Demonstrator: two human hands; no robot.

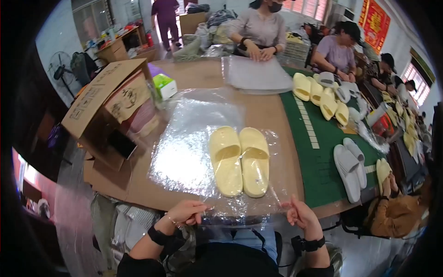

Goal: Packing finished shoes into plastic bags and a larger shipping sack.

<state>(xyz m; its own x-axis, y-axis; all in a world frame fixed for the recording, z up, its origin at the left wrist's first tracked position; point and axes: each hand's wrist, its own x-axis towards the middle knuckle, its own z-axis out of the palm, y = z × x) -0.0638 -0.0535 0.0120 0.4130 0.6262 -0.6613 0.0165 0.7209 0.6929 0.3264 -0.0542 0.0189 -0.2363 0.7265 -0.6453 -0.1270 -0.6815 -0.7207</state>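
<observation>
A pair of pale yellow slide slippers (242,161) lies side by side on the table in front of me, toes pointing away. Clear plastic of a bag (276,152) surrounds them, and glints on it suggest they are inside. My left hand (185,213) pinches the near left corner of this bag at the table's front edge. At the near right corner, my right hand (299,213) has its thumb and finger closed on the film. The bag's near edge stretches between both hands. Flat clear bags (184,147) lie left of the slippers.
An open cardboard box (99,99) stands at the left, beside a green-and-white tissue pack (164,87). More plastic sheets (257,76) are stacked at the far side under a co-worker's hands. Yellow slippers (323,94) and grey slippers (350,166) sit on the green mat (302,168) at right.
</observation>
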